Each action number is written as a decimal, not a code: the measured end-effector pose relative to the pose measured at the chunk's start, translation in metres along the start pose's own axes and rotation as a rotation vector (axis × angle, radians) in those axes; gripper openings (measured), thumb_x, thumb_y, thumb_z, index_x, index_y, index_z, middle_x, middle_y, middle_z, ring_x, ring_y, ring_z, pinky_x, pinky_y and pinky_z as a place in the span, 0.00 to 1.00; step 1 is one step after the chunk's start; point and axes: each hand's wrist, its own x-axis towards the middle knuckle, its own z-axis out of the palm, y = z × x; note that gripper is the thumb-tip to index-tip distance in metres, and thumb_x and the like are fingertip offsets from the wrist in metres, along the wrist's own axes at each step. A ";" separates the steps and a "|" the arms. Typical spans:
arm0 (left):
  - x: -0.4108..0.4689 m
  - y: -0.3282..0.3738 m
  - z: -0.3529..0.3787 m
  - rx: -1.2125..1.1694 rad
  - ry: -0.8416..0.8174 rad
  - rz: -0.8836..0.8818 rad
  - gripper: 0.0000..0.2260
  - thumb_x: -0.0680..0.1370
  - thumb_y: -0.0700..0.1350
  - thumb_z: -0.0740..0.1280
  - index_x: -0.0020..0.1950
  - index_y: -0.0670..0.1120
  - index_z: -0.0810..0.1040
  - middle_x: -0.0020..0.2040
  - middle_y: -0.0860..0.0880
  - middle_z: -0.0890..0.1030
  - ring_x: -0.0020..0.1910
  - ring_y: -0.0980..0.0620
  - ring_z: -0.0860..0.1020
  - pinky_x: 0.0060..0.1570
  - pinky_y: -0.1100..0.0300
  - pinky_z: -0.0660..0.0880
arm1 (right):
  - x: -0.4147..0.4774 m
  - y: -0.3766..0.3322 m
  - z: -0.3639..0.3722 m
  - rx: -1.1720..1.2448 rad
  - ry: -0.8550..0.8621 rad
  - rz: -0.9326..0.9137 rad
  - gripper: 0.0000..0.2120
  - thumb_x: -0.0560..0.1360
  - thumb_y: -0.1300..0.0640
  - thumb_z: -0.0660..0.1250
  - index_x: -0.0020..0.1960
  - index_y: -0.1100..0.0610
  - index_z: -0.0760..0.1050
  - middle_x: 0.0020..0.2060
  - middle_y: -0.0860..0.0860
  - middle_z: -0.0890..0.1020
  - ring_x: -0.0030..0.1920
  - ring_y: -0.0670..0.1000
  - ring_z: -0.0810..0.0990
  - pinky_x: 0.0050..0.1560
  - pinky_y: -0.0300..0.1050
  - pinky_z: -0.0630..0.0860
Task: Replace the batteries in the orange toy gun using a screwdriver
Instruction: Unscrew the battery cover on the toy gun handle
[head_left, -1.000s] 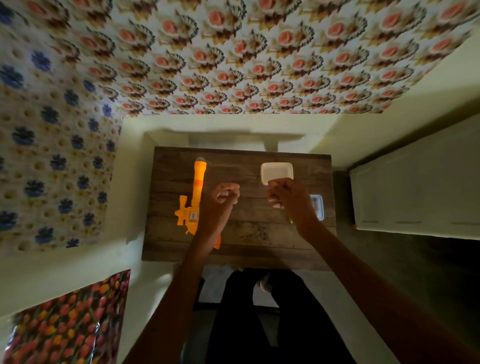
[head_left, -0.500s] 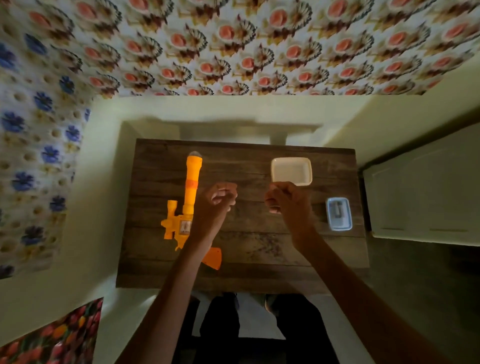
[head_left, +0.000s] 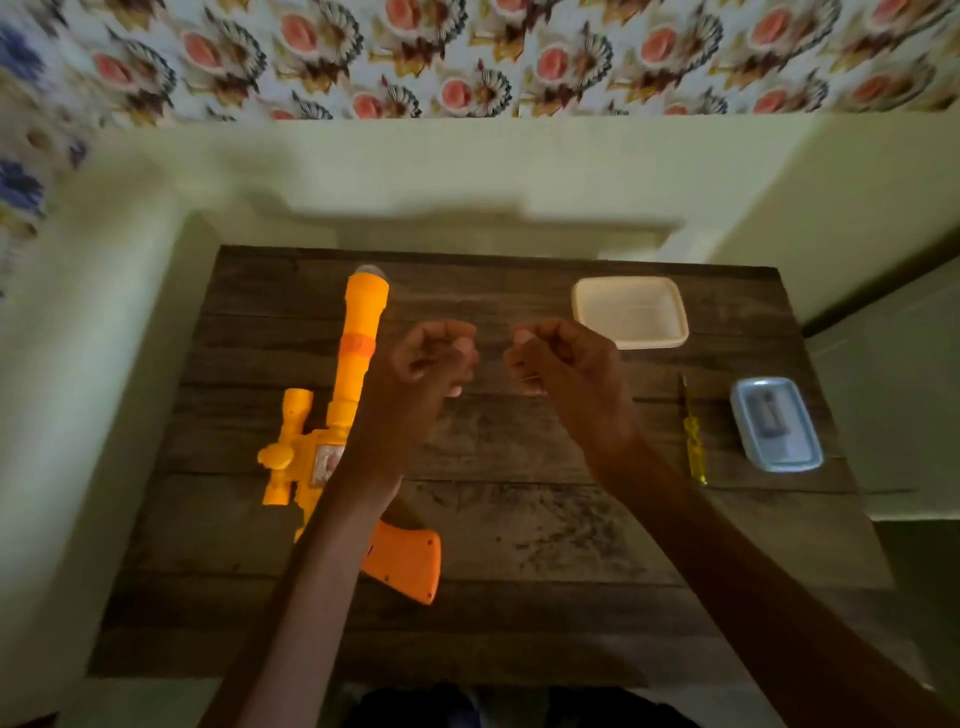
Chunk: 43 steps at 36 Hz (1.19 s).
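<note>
Neither fist has really moved since a sec ago, they stay up over mid counter; what changed is the view, and the yellow-handled screwdriver now shows just right of the right wrist. Left grip and right grip are both curled in, close together, nothing visibly held in either. Orange toy gun lies flat on the left side, barrel pointing away, stock nearest, w/ the left forearm crossing above it. White tray sits far right-centre; small blue tub is just beside the screwdriver, contents too blurry to name. Prob. the very start: tool not picked up, gun untouched. Next move calls for right grip on the screwdriver & left steadying the gun, battery cover facing up
</note>
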 end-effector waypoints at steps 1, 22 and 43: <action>0.000 -0.003 0.000 -0.004 -0.005 0.024 0.08 0.79 0.41 0.65 0.50 0.54 0.79 0.41 0.55 0.83 0.42 0.59 0.81 0.43 0.62 0.78 | 0.001 0.002 -0.001 0.000 -0.001 -0.012 0.05 0.77 0.55 0.67 0.51 0.54 0.80 0.41 0.54 0.86 0.41 0.50 0.84 0.45 0.47 0.82; -0.149 -0.048 -0.063 -0.014 0.165 0.091 0.06 0.79 0.39 0.65 0.46 0.49 0.79 0.41 0.47 0.81 0.37 0.53 0.79 0.38 0.63 0.75 | -0.130 0.043 0.031 -0.388 -0.109 -0.169 0.04 0.74 0.55 0.70 0.48 0.53 0.82 0.42 0.49 0.84 0.43 0.48 0.82 0.49 0.46 0.78; -0.178 -0.100 -0.074 -0.512 0.218 -0.341 0.05 0.80 0.46 0.66 0.50 0.45 0.76 0.46 0.45 0.80 0.48 0.50 0.79 0.56 0.57 0.77 | -0.148 0.070 0.059 -0.825 -0.208 -0.414 0.28 0.60 0.52 0.80 0.59 0.53 0.81 0.53 0.52 0.84 0.49 0.47 0.79 0.45 0.40 0.71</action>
